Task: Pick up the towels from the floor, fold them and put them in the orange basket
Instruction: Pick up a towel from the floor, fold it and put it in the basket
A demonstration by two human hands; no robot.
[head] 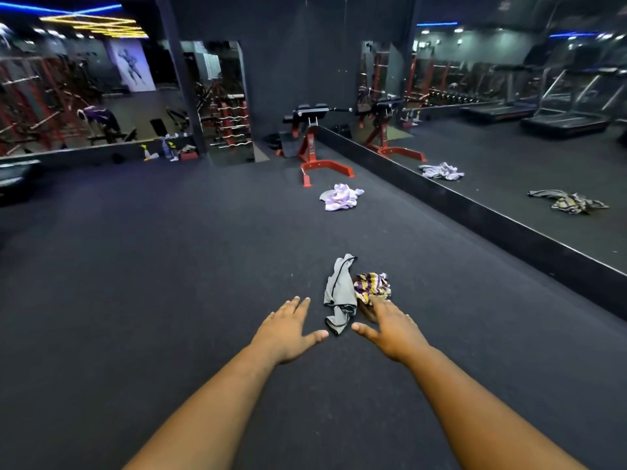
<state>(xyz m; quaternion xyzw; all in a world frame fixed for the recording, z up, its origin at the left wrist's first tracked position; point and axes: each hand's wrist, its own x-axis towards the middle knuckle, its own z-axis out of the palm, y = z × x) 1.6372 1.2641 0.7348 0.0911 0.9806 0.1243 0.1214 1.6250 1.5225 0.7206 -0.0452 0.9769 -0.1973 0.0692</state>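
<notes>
The crumpled grey towel with dark edging (337, 293) lies on the floor just ahead of you, touching a bunched purple, yellow and white striped towel (372, 287) on its right; your left hand (288, 332) hovers just left of the grey one, fingers straight and spread, holding nothing; your right hand (390, 329) reaches over the near edge of the striped one, its grip likewise open and empty, though whether the fingertips touch cloth you cannot tell. You are at the picking-up step, I judge; nothing is folded yet; the next move calls for closing both hands on one towel and lifting it free of its neighbour. Farther off lies a rumpled lilac and white towel (340, 197), near a red-framed exercise bench (317, 144). The orange basket is not in view. The dark rubber floor (169, 266) runs to a mirrored wall (509, 147) on the right.
</notes>
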